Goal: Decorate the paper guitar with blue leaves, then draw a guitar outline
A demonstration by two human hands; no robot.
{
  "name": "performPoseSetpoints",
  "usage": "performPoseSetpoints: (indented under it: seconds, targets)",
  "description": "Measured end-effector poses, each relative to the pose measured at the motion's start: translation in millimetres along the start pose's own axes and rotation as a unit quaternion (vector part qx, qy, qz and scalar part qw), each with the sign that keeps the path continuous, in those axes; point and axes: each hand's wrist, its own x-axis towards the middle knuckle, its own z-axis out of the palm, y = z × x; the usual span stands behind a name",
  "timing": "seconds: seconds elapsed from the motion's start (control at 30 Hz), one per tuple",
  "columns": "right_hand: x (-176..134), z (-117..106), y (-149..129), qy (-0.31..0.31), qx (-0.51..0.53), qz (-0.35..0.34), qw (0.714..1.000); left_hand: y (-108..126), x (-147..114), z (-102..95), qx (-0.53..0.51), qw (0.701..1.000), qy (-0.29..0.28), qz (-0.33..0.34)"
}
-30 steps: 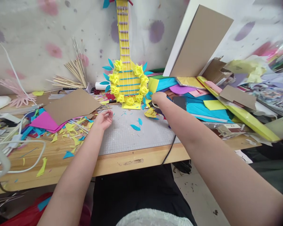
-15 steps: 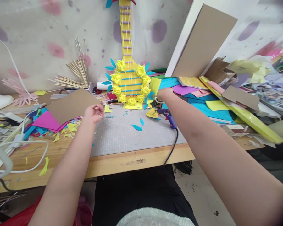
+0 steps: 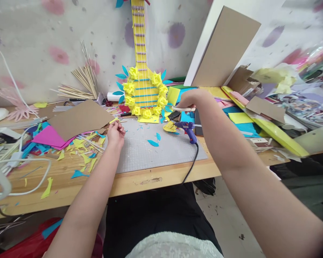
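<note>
My left hand (image 3: 116, 134) is over the left part of the grey cutting mat (image 3: 140, 157), fingers curled together at a small yellow paper piece (image 3: 113, 121). Over the back right of the mat, my right hand (image 3: 188, 100) is closed on the white handles of what look like scissors (image 3: 183, 109); the blades are hard to make out. Below it lies a purple glue gun (image 3: 187, 129), its nozzle beside a crumpled yellow piece (image 3: 169, 126). Two blue paper leaves (image 3: 153, 143) rest mid-mat. Behind stands a yellow paper guitar (image 3: 144, 89) with yellow flowers and blue leaves.
Brown cardboard (image 3: 80, 118) and paper scraps (image 3: 83, 147) cover the left side, near a white cable (image 3: 47, 179). Sticks (image 3: 84, 82) stand behind. A tall board (image 3: 226, 46) leans at the back right, near stacked coloured paper (image 3: 242, 117). The glue gun's cord (image 3: 192, 166) hangs over the table edge.
My left hand has moved slightly right, with its fingers now drawn together at the yellow paper. My right hand has lifted slightly and moved right with the scissors, uncovering more white handle.
</note>
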Motion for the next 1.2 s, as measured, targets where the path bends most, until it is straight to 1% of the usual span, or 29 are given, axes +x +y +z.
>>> performPoseSetpoints:
  seconds: [0.03,0.07,0.1,0.17,0.2,0.23,0.3,0.33,0.4,0.5,0.57,0.63,0.8,0.93,1.0,1.07,1.2]
  targets:
    - [-13,1,-7,-0.11,-0.022,0.001,0.994,-7,-1,-3.8,0.032,0.999,-0.003,0.013]
    - [-26,4,-14,-0.152,-0.025,-0.017,0.988,-13,-2,-7.9,0.063,0.998,-0.009,0.016]
    - [-38,10,-20,-0.159,-0.015,-0.039,0.986,-19,-3,-11.9,0.086,0.996,-0.021,0.013]
    - [-58,31,-33,-0.15,0.06,-0.102,0.982,-24,-5,-18.6,0.103,0.993,-0.057,-0.006]
    - [-64,45,-39,-0.138,0.108,-0.116,0.978,-25,-5,-21.3,0.099,0.992,-0.077,-0.018]
    - [-69,59,-45,-0.122,0.146,-0.117,0.975,-25,-6,-23.4,0.092,0.991,-0.094,-0.031]
    - [-74,87,-57,-0.065,0.193,-0.122,0.972,-23,-8,-26.5,0.079,0.988,-0.119,-0.055]
    - [-75,99,-63,-0.047,0.209,-0.118,0.97,-21,-8,-27.7,0.075,0.987,-0.128,-0.064]
    - [-75,117,-76,-0.022,0.2,-0.123,0.972,-19,-9,-29.7,0.074,0.983,-0.148,-0.075]
    - [-74,131,-95,0.009,0.149,-0.168,0.974,-19,-10,-31.1,0.089,0.978,-0.178,-0.069]
    - [-72,136,-105,0.026,0.132,-0.206,0.969,-20,-11,-31.0,0.107,0.975,-0.189,-0.056]
    - [-70,139,-113,0.039,0.124,-0.225,0.966,-23,-12,-30.2,0.13,0.972,-0.191,-0.039]
    - [-65,143,-121,0.065,0.086,-0.253,0.961,-29,-13,-29.0,0.166,0.973,-0.163,0.008]
    - [-64,141,-124,0.06,0.05,-0.264,0.961,-32,-8,-30.1,0.186,0.97,-0.152,0.037]
    - [-64,137,-126,0.037,0.035,-0.264,0.963,-31,-7,-31.2,0.195,0.967,-0.154,0.046]
    - [-63,132,-129,-0.002,0.027,-0.257,0.966,-27,-6,-32.7,0.198,0.967,-0.161,0.021]
    - [-56,121,-137,-0.121,0.036,-0.234,0.964,-13,-6,-37.0,0.194,0.959,-0.174,-0.108]
